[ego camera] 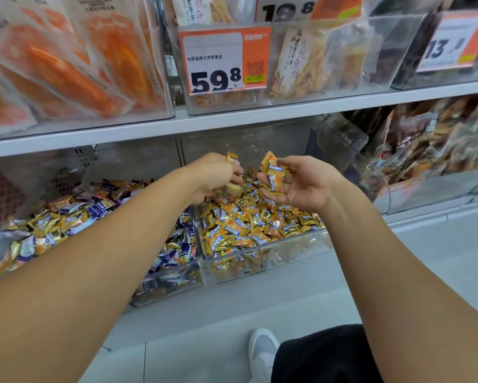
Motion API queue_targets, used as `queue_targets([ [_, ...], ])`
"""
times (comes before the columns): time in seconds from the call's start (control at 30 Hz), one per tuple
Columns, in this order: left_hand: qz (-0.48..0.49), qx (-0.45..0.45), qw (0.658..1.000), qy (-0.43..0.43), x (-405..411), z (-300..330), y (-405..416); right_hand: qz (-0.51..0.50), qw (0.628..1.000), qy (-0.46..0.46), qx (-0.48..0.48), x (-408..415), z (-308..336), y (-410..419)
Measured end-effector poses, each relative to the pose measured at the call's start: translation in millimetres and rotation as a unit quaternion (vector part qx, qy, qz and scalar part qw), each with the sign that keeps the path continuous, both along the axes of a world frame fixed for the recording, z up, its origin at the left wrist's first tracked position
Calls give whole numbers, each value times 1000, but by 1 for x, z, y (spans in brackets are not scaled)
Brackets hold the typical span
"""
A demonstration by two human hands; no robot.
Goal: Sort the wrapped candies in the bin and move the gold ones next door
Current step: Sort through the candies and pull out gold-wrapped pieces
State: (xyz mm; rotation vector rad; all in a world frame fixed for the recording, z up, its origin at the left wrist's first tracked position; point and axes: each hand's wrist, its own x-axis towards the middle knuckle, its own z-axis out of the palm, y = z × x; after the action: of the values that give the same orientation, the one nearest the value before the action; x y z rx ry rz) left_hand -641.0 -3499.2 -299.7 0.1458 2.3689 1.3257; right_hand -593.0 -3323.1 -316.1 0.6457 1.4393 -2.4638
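Glossy foil candies [248, 230], clear-plastic bin [271, 261]

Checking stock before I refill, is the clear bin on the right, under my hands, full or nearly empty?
Fairly full: the clear plastic right bin holds orange and gold wrapped candies heaped to about its front rim.

Two clear bins side by side on the lower shelf: left bin [177, 277] and right bin [273, 258], each heaped with wrapped candies [240, 230]; above the right bin, left hand [213, 178] and right hand [298, 183], each holding candies; overhead, a price tag [224, 60]; further right, seemingly bagged snacks [436, 145].
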Motion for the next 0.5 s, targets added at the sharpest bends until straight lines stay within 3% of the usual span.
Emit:
queue_targets([
  [0.2, -94, -42, 994, 38, 8, 3, -11, 7, 1000, -2, 22, -2, -2, -2],
  [0.33, -126, -99, 974, 163, 19, 14, -27, 12, 999, 12, 51, -2, 0, -6],
  [0.43, -133, -125, 950, 254, 26, 16, -49, -5, 984, 25, 174, -2, -1, -13],
  [0.5, -124, -125, 935, 308, 31, 10, -69, -27, 948, 48, 315, -4, -5, -16],
])
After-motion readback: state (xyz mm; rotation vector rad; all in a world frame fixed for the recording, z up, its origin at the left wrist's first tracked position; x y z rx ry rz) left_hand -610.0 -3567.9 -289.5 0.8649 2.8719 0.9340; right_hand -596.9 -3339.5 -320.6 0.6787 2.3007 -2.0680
